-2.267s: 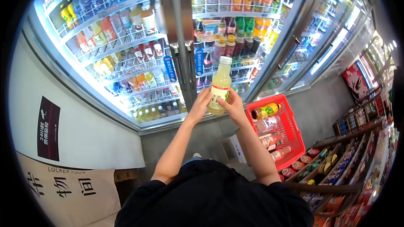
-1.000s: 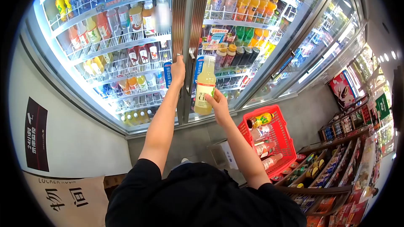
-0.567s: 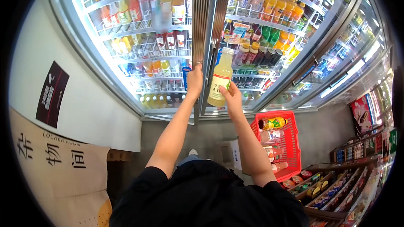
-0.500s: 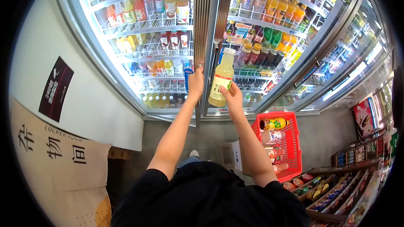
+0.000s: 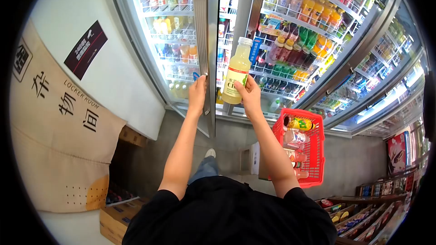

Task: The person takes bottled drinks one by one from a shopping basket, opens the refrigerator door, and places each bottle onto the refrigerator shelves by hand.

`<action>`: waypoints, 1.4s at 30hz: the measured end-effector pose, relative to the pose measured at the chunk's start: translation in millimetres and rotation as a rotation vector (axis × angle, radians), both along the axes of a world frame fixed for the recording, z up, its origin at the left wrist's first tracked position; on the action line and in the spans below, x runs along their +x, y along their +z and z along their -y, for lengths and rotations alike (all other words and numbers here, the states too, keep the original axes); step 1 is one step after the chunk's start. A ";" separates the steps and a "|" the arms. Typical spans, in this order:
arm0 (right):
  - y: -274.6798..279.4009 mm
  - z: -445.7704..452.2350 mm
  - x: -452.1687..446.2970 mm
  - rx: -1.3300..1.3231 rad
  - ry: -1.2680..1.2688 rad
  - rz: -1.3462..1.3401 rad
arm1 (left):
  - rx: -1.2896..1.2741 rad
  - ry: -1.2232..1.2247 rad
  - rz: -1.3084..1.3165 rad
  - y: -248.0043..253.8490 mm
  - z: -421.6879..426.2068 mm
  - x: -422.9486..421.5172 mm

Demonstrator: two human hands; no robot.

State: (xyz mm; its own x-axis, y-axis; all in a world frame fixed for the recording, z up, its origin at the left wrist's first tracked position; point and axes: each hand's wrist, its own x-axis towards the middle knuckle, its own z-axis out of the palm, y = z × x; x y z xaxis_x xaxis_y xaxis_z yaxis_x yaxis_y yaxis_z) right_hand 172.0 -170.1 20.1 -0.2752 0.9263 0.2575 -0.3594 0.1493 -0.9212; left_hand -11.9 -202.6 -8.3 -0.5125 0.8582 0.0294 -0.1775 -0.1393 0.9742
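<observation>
My right hand (image 5: 250, 96) is closed around the lower part of a clear bottle of pale yellow drink (image 5: 238, 68). The bottle stands nearly upright, with a white cap and a yellow-green label with a red band. With its fingers wrapped round the edge, my left hand (image 5: 197, 94) grips the glass fridge door (image 5: 200, 22), which is ajar. Through the gap beside the door, shelved bottles (image 5: 225, 0) show just behind the bottle I hold.
Right of my forearm is a red basket (image 5: 320, 154) with several bottles in it. A small box (image 5: 250, 159) is on the floor beside it. More fridge doors (image 5: 345, 77) and snack shelves (image 5: 363, 213) lie to the right. A fabric curtain (image 5: 54, 154) hangs left.
My left hand has pulled the fridge door further open, to the left, widening the gap. The bottle remains in my right hand. One foot now shows further forward.
</observation>
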 end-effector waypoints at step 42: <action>25.2 -26.6 -140.4 0.007 0.260 0.040 | 0.085 0.186 -0.189 19.2 32.4 -126.8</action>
State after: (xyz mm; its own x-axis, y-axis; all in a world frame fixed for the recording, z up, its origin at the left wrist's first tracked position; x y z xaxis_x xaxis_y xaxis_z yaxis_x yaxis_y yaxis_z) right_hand 31.6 -143.6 45.4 -0.5140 0.8212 0.2477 -0.3496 0.0632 -0.9348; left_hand -138.6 -234.9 10.9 -0.6396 0.7404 0.2067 0.0421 -0.2347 0.9711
